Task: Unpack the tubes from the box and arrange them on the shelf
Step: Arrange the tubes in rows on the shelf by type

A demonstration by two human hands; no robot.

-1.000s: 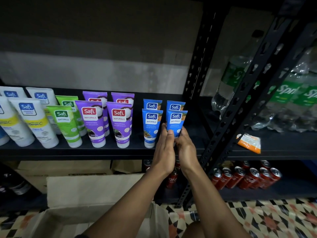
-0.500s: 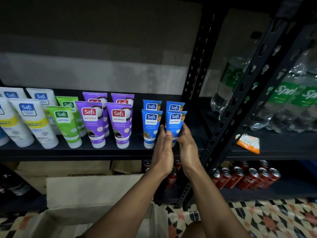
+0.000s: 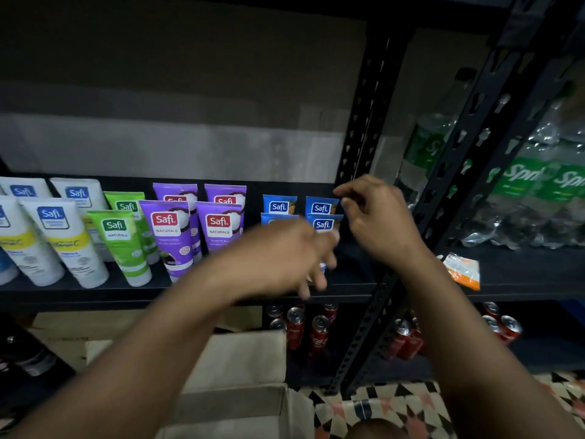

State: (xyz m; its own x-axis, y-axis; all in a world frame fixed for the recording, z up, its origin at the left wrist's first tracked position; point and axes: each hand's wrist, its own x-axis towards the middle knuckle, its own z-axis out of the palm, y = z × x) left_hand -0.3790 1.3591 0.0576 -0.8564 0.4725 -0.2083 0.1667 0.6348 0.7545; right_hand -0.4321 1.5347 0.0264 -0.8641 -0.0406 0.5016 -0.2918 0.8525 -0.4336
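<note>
Tubes (image 3: 323, 224) in blue standing up on shelf (image 3: 79, 296), labels out, easy to read. Just behind left hand (image 3: 278, 258), blurred, fingers loose, empty. Beside right hand (image 3: 380, 223), loosely curled, empty.

Shop stockroom: metal shelf (image 3: 79, 296) of tubes (image 3: 164, 236), soda cans (image 3: 295, 327).

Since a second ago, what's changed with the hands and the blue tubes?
Both hands let go of the front right blue tube. The left hand drew back and leftward, blurred, and now covers most of the front left blue tube. The right hand rose up and right, fingers loosely curled by the back right blue tube; contact unclear. Every visible tube kept its place on the shelf.
</note>
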